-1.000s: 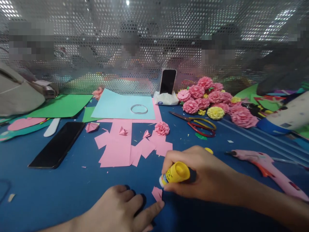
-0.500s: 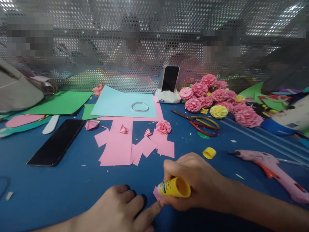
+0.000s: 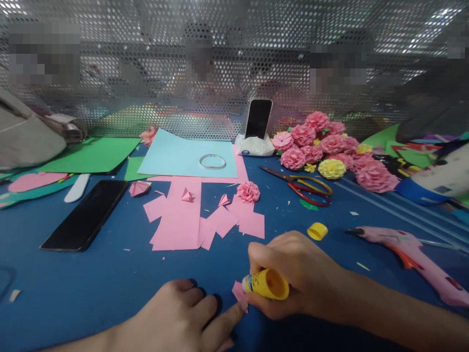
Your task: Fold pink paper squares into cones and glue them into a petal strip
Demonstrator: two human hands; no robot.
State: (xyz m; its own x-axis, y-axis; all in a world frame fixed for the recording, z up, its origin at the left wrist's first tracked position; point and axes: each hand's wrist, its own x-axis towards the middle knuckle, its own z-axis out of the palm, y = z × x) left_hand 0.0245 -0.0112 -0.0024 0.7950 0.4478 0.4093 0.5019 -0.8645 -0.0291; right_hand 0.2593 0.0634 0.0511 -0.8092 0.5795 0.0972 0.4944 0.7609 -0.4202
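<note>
My right hand (image 3: 289, 278) grips a yellow glue stick (image 3: 269, 284), tilted so that its white tip meets a small pink paper piece (image 3: 239, 290) on the table. The tip hides part of that piece. With one outstretched finger, my left hand (image 3: 190, 313) holds the piece's near edge down, while its other fingers are bent. The glue stick's yellow cap (image 3: 317, 231) lies beyond my right hand. Ahead are pink paper squares and strips (image 3: 183, 220), small folded pink pieces (image 3: 188, 195) and a finished pink paper flower (image 3: 248, 192).
Scissors (image 3: 311, 188) and a pink glue gun (image 3: 410, 254) lie at right. Pink and yellow paper flowers (image 3: 333, 146) are heaped behind. A black phone (image 3: 86, 215) lies at left; another phone (image 3: 258, 119) stands by the perforated metal screen (image 3: 161, 107). A bracelet (image 3: 212, 162) rests on light-blue paper (image 3: 176, 156).
The glue stick's tip has slid slightly right over the pink paper piece, uncovering more of it. My left hand has stayed almost still.
</note>
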